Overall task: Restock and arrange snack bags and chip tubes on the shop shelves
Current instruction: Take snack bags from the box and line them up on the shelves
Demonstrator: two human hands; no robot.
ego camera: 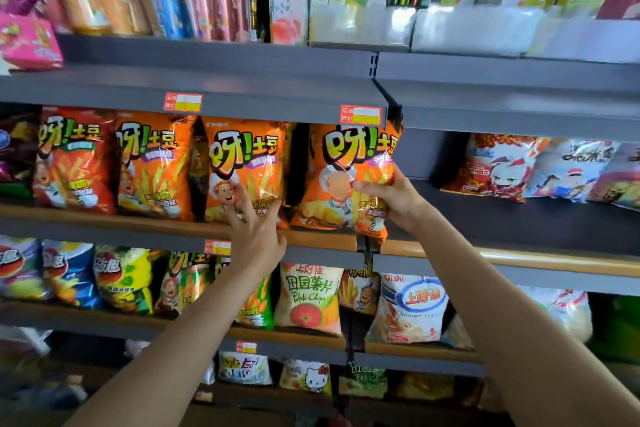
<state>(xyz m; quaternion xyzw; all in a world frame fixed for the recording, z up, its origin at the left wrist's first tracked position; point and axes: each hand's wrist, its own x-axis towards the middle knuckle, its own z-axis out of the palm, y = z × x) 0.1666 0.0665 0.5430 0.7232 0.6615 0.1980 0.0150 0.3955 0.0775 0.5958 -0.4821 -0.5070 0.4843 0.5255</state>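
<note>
Two orange, glossy plastic snack bags matter to me here. The right-hand orange bag [346, 180] stands at the right end of the wood-edged middle shelf [104, 218], its lower corner hanging past the lip. My right hand [391, 198] grips its right edge, thumb across the front, fingers [398, 177] curled behind. I judge it light, air-puffed, crinkly and slick, the contents brittle, so I would hold the flat side seam or top seal rather than squeeze the belly. My left hand [254, 232] has its fingers spread and straight, the tips resting on the lower front of the neighbouring orange bag [246, 166], steadying it upright, gripping nothing.
</note>
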